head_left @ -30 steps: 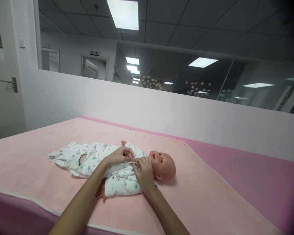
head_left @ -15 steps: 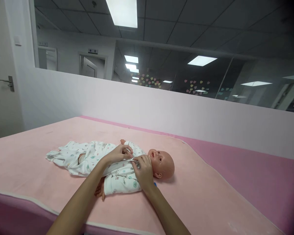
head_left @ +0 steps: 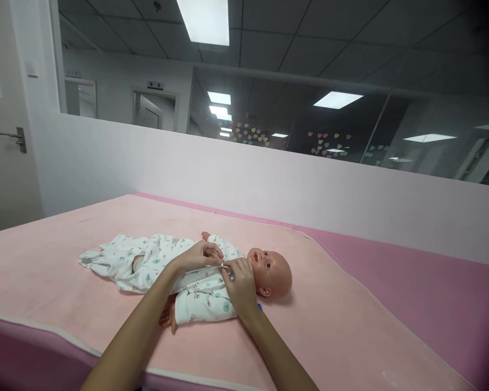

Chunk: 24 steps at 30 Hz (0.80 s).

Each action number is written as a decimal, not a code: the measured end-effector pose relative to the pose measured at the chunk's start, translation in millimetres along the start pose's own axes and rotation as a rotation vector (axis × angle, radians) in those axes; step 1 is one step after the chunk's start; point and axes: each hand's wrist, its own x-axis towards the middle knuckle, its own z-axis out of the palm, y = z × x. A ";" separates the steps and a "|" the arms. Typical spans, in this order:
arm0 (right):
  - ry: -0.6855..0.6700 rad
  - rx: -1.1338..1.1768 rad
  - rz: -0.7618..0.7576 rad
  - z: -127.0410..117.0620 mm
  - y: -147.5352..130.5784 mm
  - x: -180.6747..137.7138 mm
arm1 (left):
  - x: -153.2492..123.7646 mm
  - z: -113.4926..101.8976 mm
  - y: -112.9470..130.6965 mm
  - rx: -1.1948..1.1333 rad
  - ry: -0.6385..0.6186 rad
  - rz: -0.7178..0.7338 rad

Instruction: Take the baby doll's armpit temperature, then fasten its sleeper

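Observation:
A baby doll (head_left: 274, 271) lies on its back on a pink blanket (head_left: 106, 228), head to the right. It wears a white printed romper (head_left: 155, 260) whose legs trail to the left. My left hand (head_left: 198, 255) pinches the romper's front edge at the doll's chest. My right hand (head_left: 240, 285) pinches the same edge just below the doll's chin. Both hands have their fingers closed on the fabric and nearly touch each other. One doll hand (head_left: 169, 317) sticks out of the near sleeve.
The blanket covers a darker pink mattress (head_left: 411, 282) that runs to the right. A low white partition (head_left: 269, 184) with glass above it stands behind the bed. A white door with a metal handle (head_left: 14, 138) is at the far left.
Both hands stay at the doll's chest with only small finger shifts. The view has moved slightly.

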 end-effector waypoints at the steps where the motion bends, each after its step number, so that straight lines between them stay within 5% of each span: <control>1: -0.006 0.001 0.004 0.0 0.0 -0.1 | -0.2 -1.1 -0.6 0.002 -0.025 0.011; 24: -0.049 0.088 0.017 2.7 1.3 0.5 | 1.6 -3.1 -6.0 -0.025 -0.036 0.006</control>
